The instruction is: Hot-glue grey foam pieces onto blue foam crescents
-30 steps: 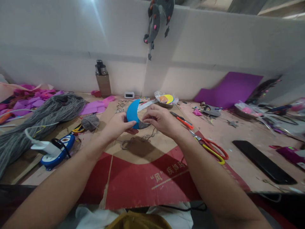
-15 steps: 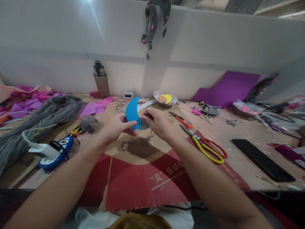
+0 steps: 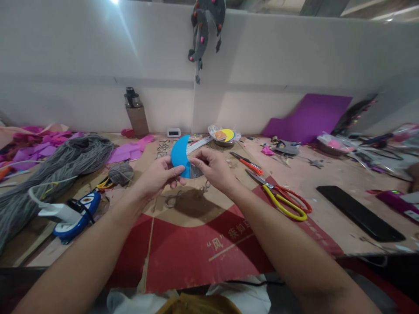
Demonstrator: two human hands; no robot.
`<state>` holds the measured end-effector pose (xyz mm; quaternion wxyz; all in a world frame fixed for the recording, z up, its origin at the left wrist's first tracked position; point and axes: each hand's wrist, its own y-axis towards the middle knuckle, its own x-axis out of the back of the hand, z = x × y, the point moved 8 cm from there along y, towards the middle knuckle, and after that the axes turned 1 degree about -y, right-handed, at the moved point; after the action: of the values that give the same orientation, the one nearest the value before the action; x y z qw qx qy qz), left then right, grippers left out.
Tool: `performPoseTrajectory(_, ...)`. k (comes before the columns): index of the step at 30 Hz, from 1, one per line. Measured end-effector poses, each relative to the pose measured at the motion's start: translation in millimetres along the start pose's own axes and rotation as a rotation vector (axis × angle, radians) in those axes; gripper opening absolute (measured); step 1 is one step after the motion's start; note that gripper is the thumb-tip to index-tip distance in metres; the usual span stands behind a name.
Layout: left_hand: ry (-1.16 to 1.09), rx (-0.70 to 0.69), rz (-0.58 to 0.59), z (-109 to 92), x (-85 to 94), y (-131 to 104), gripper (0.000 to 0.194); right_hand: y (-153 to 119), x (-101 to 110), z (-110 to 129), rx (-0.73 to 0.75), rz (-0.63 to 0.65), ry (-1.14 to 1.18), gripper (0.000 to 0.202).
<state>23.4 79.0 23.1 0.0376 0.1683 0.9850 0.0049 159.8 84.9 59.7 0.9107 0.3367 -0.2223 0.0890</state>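
A bright blue crescent-shaped piece [image 3: 179, 153] is upright between my hands above the cardboard. My left hand [image 3: 166, 173] holds its lower left part, with the thumb on the front. At its inner edge my right hand [image 3: 211, 165] has thumb and forefinger pinched together; whatever is between them is too small to make out. A dark grey piece [image 3: 195, 170] shows behind and beside the blue one, partly hidden by the fingers. Under the hands, thin grey yarn [image 3: 175, 198] lies loosely curled on the cardboard.
On the right lie yellow-handled scissors [image 3: 284, 203], an orange cutter [image 3: 250, 165] and a black phone [image 3: 360, 213]. Grey yarn [image 3: 81, 152], a yarn ball [image 3: 120, 173] and a blue power strip [image 3: 78, 218] are on the left. A bottle [image 3: 135, 115] stands behind.
The view has shifted slightly. The right fingertips have moved a little along the inner edge of the blue piece, which the left hand still holds.
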Motion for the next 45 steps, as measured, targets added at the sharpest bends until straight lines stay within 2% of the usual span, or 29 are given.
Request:
performPoseTrajectory(13,0.015,-0.051,-0.023,-0.1,2.5,2.3,0.031,2.6,-7.4,-14.9,-0.185,0.019,0.255,0.026)
performPoseTrajectory(19,0.027,-0.094,-0.014,-3.1,1.2,2.2,0.03,-5.6,-22.9,-28.8,-0.473,0.218,0.57,0.032)
performPoseTrajectory(25,0.024,-0.126,-0.008,-6.9,-2.3,0.0,0.029,-11.9,-32.0,-29.5,-0.58,0.359,0.823,0.036)
performPoseTrajectory(33,-0.03,-0.177,0.075,-5.2,-7.4,0.9,0.028,-19.9,-40.0,-25.0,-0.622,0.504,0.995,0.035)
performPoseTrajectory(38,-0.036,-0.151,0.13,-0.6,-8.6,1.9,0.027,-19.9,-41.3,-18.9,-0.516,0.627,0.94,0.035)
performPoseTrajectory(45,-0.003,-0.138,0.153,-0.4,-7.6,1.5,0.023,-7.8,-27.9,-12.9,-0.417,0.414,0.83,0.035)
